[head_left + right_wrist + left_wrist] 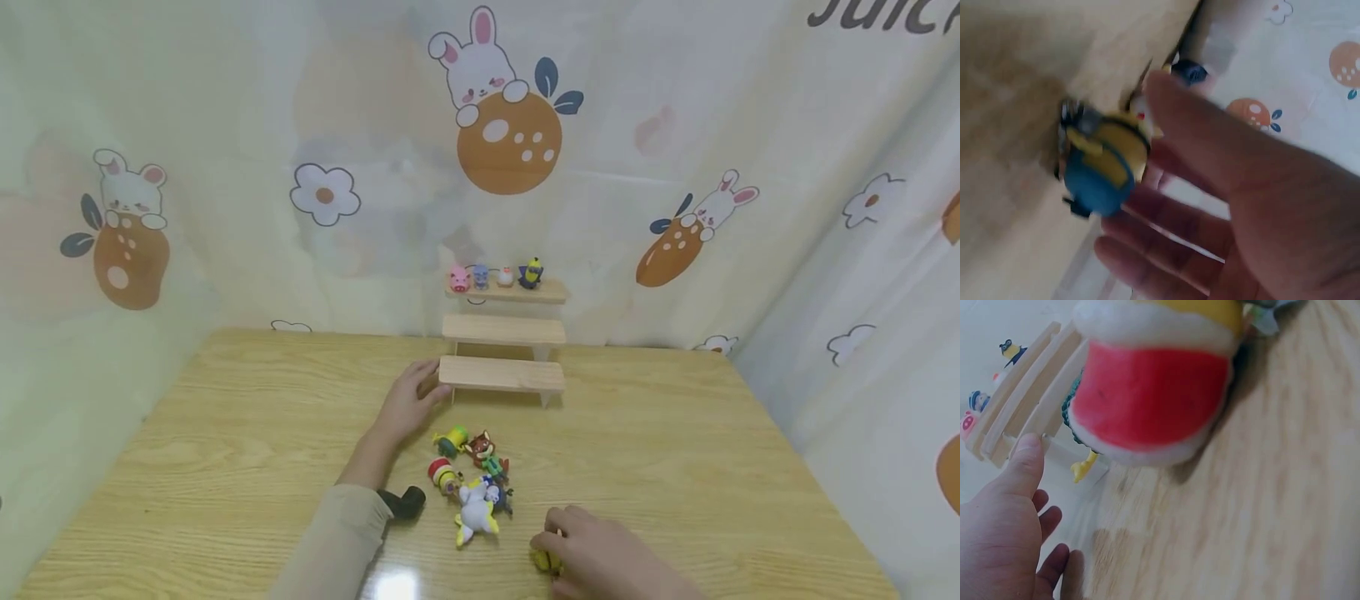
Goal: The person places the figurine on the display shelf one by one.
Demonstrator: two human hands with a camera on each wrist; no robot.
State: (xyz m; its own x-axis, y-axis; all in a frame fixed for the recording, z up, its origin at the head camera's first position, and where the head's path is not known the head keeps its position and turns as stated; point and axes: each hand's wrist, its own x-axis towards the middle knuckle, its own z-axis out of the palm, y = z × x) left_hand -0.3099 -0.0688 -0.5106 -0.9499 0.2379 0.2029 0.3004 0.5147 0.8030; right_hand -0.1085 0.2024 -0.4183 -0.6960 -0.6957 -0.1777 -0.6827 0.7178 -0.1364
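My left hand [407, 404] is at the left end of a three-step wooden display stand [501, 373]. In the left wrist view its thumb [1027, 456] meets the lowest step, the other fingers loosely bent. My right hand [592, 550] reaches over a yellow-and-blue minion figure [1107, 162] near the table's front. The thumb stands apart from that figure and the fingers lie behind it; blur hides exact contact. Between the hands lie a red-and-white-hatted yellow figure [444, 476], a brown fox figure [486, 455], a green-and-yellow figure [452, 440], a white-and-yellow figure [476, 510] and a dark blue one [498, 495].
On the stand's top step are a pink pig figure [460, 279], a blue-grey figure [481, 277], a small white figure [506, 276] and a yellow figure in dark clothing [531, 274]. A printed curtain [390, 250] hangs behind the wooden table [660, 450].
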